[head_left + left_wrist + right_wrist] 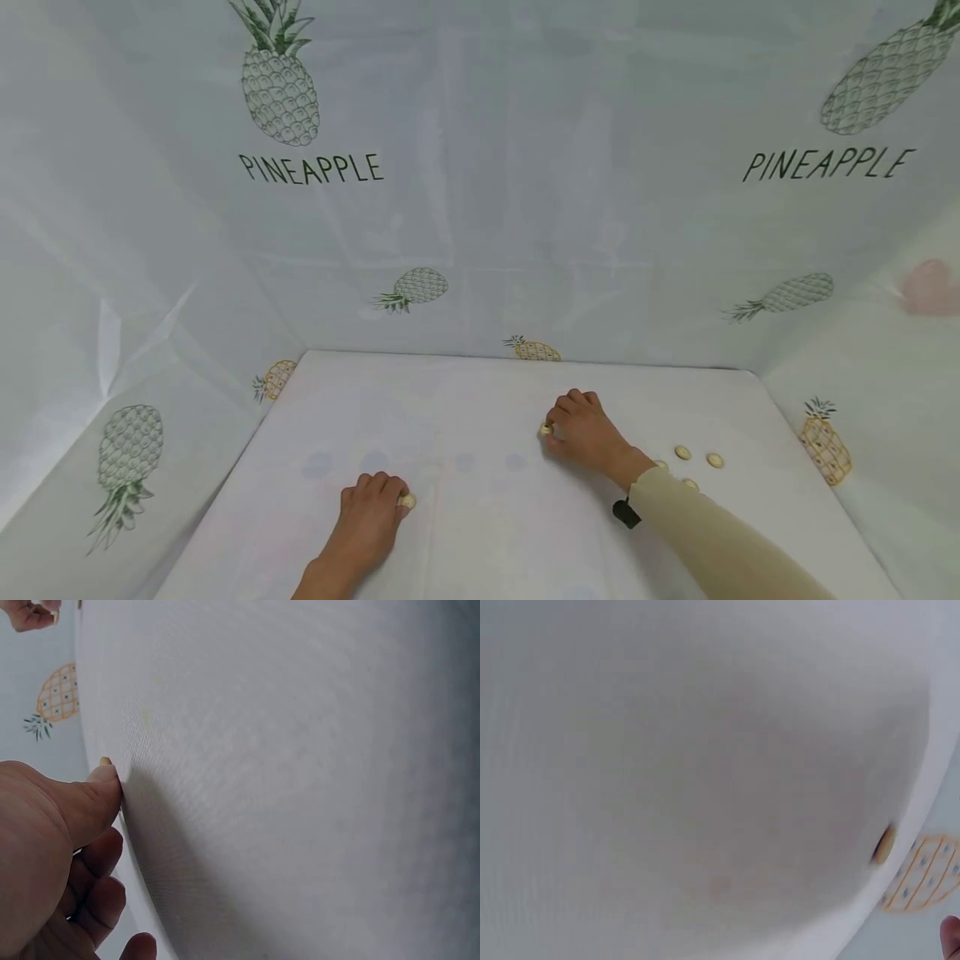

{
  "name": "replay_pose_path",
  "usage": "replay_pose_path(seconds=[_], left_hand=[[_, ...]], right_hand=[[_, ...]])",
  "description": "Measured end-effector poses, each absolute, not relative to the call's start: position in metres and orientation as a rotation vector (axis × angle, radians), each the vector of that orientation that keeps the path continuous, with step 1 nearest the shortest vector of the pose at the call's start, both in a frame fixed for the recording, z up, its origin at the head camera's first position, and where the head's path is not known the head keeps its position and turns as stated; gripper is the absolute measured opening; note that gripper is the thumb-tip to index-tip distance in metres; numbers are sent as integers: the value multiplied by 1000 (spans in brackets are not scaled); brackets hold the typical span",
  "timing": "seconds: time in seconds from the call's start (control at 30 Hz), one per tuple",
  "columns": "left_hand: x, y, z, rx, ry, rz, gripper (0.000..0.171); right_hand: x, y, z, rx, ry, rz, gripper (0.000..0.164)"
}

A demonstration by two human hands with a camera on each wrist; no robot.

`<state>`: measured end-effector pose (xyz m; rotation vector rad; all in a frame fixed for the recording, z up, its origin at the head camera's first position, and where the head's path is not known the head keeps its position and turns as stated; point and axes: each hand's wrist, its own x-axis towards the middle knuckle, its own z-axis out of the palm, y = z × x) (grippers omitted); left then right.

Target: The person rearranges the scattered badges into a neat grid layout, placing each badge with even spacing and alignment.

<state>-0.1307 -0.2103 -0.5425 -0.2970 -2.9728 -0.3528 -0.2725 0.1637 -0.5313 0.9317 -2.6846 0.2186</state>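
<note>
Thumb and bent fingers of my left hand [366,515] pinch a small cream round disc [407,501] low over the white table. In the left wrist view the disc [105,760] peeks out edge-on past the thumb tip, while the other fingers curl below. Farther back, my right hand [585,435] has its fingertips round another cream disc [546,429]. The right wrist view is blurred: a disc [885,844] shows edge-on near the table's far edge, and a bit of fingertip [951,936] enters at the lower right corner.
Several more cream discs lie beside the right forearm, two in plain sight, one disc [682,452] and another disc [715,460]. The sleeve [720,533] partly covers others. Pineapple-printed sheeting [517,208] surrounds the table [480,550] at back and sides. A small black device [626,513] hangs at the right wrist.
</note>
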Motion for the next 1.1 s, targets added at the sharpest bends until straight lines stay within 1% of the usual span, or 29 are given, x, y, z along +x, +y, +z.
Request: replay_pose_path(seconds=[0.17,0.3,0.53,0.77,1.1], left_hand=[[-132,-211,-545,-303,-2973,-351,24],[-132,-212,-547,-310,-2965,-344,25],[-132,-212,-547,-314,-2954,-352,25],[-132,-212,-548,-323,-2940,-351,25],[-132,-211,-546,-314,-2959,-339,24]], right_hand=[[-285,184,-534,917,-2645,188,16],[-291,188,-540,917,-2613,192,15],[-298,175,-548,927,-2637,258,9],[-300,162,-550,909,-2692,243,9],[-302,159,-549,902,-2721,254,9]])
